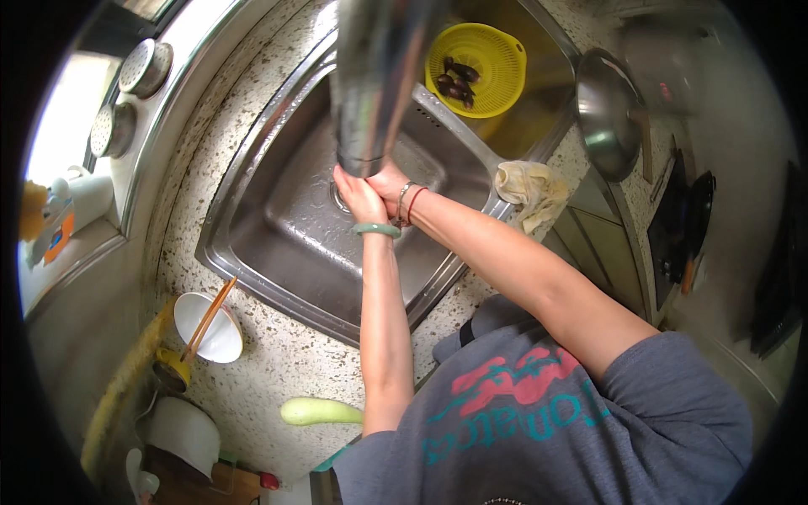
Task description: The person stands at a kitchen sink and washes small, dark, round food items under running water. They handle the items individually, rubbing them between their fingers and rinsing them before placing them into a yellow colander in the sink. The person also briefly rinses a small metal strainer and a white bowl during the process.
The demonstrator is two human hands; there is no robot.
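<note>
Two hands (pixel 364 202) together, sink rim (pixel 286 296) seemingly apart

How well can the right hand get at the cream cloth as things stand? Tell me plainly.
Probably well: the right hand is against the left hand below the tap, and nothing visible blocks its way across to the cream cloth at the sink rim.

Left hand (pixel 362 200), right hand (pixel 390 182) together at faucet (pixel 360 101) mouth.

Window (pixel 61 126) at left blown out; glints on steel sink (pixel 290 225); foreground faucet (pixel 362 93) blurred; frame edges dark, bent.
</note>
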